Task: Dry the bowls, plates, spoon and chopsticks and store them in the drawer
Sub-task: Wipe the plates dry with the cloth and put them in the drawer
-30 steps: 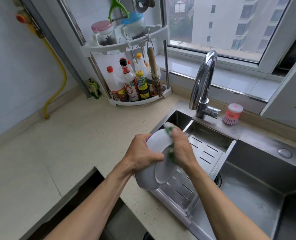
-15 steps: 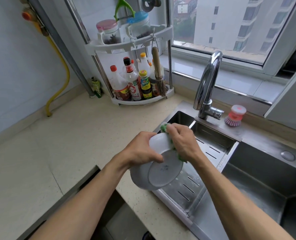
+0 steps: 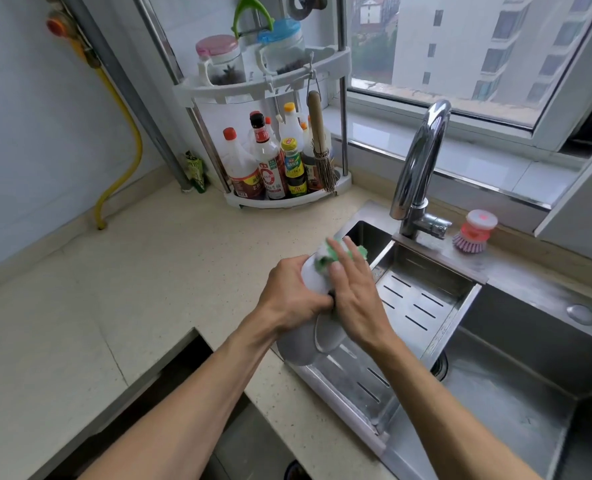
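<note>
Bowl (image 3: 313, 344), white, hangs tilted between both hands above the near-left rim of the sink (image 3: 516, 386). Left hand (image 3: 293, 296) grips its outer wall with curled fingers. Right hand (image 3: 355, 296) lies across it with straight fingers, pressing a green cloth (image 3: 325, 259) against it. Beyond the right hand sits a slotted drain tray (image 3: 422, 299). Left of the left hand spreads bare countertop (image 3: 132, 289); below the left forearm a drawer (image 3: 183, 382) stands open.

I saw printed labels on the sauce bottles (image 3: 270, 168) in the far corner rack (image 3: 287, 199), with Chinese characters and a red ring on one, but I could not read any of them.
</note>
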A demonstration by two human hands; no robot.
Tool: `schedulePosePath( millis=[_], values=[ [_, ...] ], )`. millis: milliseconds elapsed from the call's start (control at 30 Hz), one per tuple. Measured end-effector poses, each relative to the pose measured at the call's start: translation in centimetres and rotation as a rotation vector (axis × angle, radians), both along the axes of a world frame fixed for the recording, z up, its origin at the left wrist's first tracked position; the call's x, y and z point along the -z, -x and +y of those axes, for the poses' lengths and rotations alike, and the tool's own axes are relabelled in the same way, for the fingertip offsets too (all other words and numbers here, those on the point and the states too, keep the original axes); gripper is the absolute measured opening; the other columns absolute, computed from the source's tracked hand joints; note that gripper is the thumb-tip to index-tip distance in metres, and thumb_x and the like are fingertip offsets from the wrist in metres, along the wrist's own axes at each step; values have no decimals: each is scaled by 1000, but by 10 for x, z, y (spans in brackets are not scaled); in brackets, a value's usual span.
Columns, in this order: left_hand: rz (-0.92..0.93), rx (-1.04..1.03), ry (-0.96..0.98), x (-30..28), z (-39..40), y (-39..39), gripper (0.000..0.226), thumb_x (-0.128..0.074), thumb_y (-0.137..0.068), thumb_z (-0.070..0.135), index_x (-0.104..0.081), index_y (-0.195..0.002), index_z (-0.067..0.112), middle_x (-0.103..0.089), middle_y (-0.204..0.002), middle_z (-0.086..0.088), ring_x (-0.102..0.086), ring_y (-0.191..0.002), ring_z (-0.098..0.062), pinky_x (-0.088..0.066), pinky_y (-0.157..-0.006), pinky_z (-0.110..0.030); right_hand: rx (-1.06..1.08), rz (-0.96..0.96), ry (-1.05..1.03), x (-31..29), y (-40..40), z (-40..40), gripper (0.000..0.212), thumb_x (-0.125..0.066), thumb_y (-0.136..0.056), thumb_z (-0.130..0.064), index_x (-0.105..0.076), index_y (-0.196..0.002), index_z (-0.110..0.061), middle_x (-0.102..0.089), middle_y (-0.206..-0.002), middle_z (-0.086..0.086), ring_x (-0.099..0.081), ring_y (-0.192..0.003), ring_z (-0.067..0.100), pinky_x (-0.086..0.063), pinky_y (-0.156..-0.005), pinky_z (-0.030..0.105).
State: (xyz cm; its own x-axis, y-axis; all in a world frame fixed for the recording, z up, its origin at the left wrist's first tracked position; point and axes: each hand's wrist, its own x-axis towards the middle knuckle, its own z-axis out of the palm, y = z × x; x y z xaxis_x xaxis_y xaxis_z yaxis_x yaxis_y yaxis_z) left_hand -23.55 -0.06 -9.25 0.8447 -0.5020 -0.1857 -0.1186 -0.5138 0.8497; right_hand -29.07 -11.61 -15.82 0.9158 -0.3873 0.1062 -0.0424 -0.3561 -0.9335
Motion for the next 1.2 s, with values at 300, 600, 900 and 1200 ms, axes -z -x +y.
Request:
schedulePosePath(
  millis=[300,600,900,1200],
  values=[
    [-48,34,-14,2,-2,8,49,-79,-50,31,-70,-97,19,-72,-91,-1,-70,-81,-22,-61,-67,-35,48,-26,-40,3,-4,-6,50,-26,-97,-53,-52,-138,-39,-44,-147,-8,-34,-140,12,-25,-117,35],
    [-11,149,62,-9,17,14,63,-82,-53,25,-69,-115,19,-70,-104,-2,-69,-93,-20,-62,-72,-41,149,158,-299,-8,-10,-47,65,-31,-81,-56,-56,-76,4,-54,-71,13,-48,-69,24,-45,-70,49],
    [7,110,-183,-16,-5,-7,38,-80,-52,13,-72,-89,17,-73,-87,-5,-72,-79,-24,-62,-72,-45,-57,-28,180,-34,-17,-28,44,-29,-97,-48,-61,-83,-22,-58,-86,3,-52,-81,16,-41,-73,34],
    [27,-31,34,4,3,12,43,-76,-49,11,-73,-92,15,-71,-86,-6,-65,-73,-19,-57,-59,-32,78,82,-250,-4,-15,-27,49,-27,-95,-53,-64,-113,-26,-63,-119,7,-57,-114,26,-45,-100,49]
  ],
)
